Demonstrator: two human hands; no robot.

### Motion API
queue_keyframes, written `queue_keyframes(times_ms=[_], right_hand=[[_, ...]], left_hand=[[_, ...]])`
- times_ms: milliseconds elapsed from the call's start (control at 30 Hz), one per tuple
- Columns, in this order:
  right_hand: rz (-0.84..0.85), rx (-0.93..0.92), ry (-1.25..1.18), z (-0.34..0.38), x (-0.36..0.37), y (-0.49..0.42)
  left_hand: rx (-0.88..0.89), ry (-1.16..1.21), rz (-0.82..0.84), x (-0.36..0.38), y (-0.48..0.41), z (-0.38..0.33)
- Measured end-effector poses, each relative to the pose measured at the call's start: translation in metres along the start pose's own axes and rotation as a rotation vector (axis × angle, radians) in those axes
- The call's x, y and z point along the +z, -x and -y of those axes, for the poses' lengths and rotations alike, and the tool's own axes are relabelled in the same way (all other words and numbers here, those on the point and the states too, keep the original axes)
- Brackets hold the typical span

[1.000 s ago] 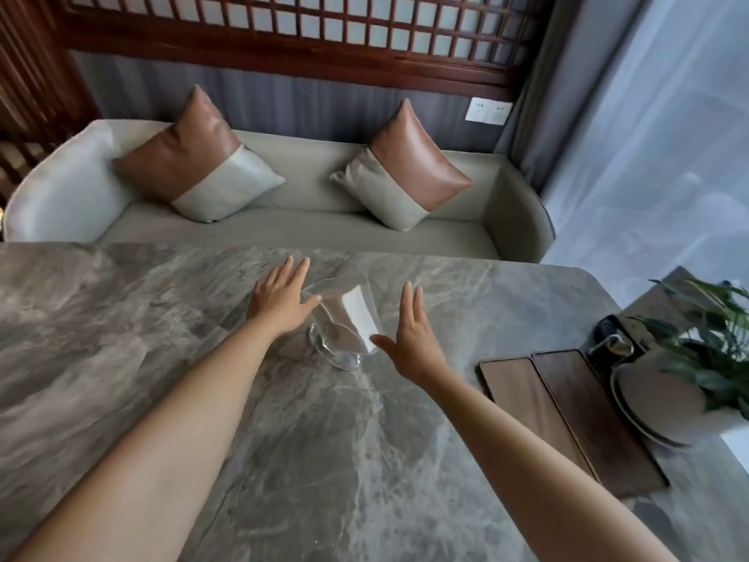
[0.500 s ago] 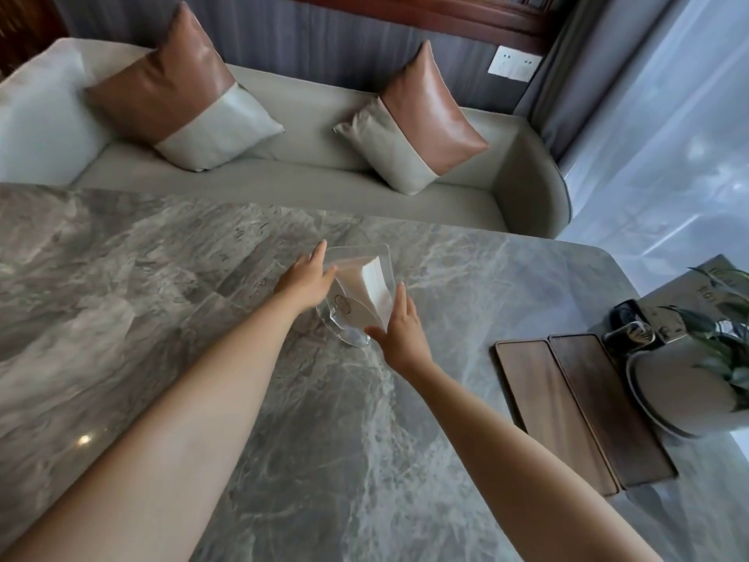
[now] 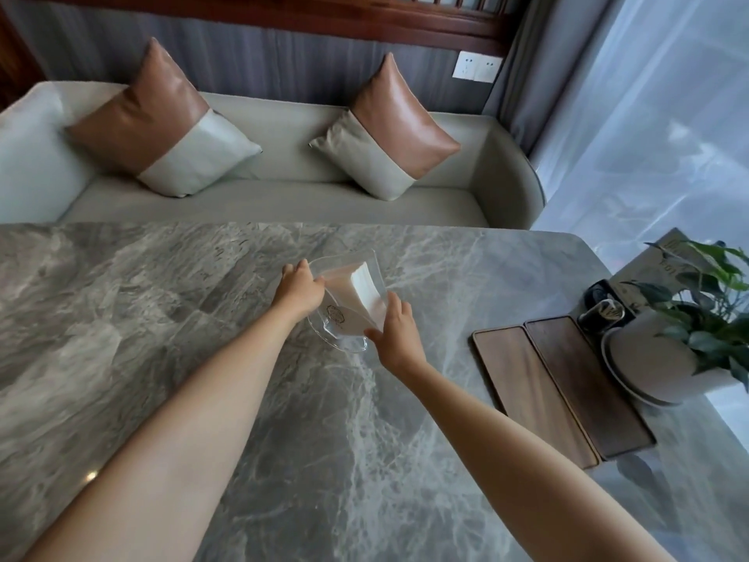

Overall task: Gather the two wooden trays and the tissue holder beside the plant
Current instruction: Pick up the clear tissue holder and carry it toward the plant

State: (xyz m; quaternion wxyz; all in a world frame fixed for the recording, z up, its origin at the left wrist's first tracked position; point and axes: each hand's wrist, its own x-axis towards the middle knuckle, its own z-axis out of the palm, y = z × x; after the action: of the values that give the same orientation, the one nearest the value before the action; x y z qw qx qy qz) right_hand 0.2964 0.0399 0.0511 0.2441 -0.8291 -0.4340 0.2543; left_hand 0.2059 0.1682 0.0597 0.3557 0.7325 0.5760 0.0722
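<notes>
The left hand presses its fingers against the left side of the clear tissue holder, and the right hand closes on the holder's right side near its base, so both hands clasp it between them. The holder is transparent, with a fan of white tissues standing in it and a small emblem printed on its near face. It sits around the middle of the grey marble tabletop, tilted a little toward the person; whether its base touches the surface or is just lifted cannot be told.

Well apart from it, to the right, the two wooden trays lie flat side by side, their long edges touching: the lighter tray on the left, the darker tray on the right. Just beside the darker tray stands the plant in a pale round pot on a saucer, near the tabletop's right edge. A small dark object rests behind the trays, next to the pot.

Beyond the tabletop is a pale sofa carrying two brown-and-cream cushions, with sheer curtains to the right.
</notes>
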Motion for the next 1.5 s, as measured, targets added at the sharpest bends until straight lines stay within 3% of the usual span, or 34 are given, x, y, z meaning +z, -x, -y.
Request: queue_keyframes(times_ms=[500,967,1500], right_hand=[[-0.265,0.094,-0.126,-0.079,-0.138,0.082],[-0.486,0.303,-0.116,-0.262,-0.243,0.197],[-0.601,0.590,-0.252,-0.420,-0.267,0.295]], left_hand=[[0.320,-0.037,0.032,0.051,0.082,-0.134],[0.491,-0.044,0.279,0.224,0.201,-0.269],[0.633,-0.157,0.546,0.394,0.300,-0.331]])
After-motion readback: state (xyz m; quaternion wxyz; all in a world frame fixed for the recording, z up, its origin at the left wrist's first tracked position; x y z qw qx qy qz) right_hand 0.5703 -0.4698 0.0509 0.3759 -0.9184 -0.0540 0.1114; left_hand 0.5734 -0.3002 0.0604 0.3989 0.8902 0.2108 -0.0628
